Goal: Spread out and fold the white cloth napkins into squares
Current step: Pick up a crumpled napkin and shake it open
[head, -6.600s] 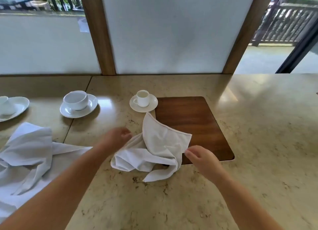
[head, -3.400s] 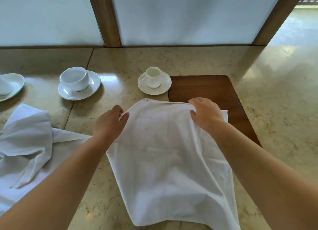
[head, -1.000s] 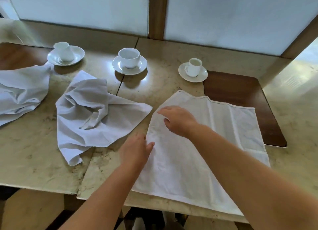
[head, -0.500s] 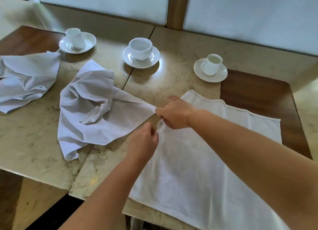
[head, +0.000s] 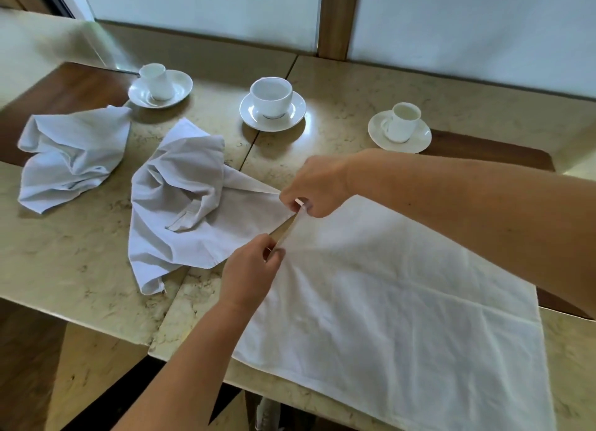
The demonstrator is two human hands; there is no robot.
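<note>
Napkin work under way on the marble desk (head: 354,85), both hands pinching one edge!

Biggest of all, the flat white napkin (head: 403,301) lies spread across the desk's near right side, faint crease lines crossing it, its near edge hanging past the desk's lip; the right hand (head: 317,185) grips its far left corner between thumb and fingers, and the left hand (head: 250,274) pinches that same left edge just below, hem raised between them. Just left, a crumpled napkin (head: 190,211) sits bunched, another crumpled one (head: 72,154) further left. Three white cups on saucers line the back, the middle cup (head: 271,95) widest. No writing readable anywhere.
</note>
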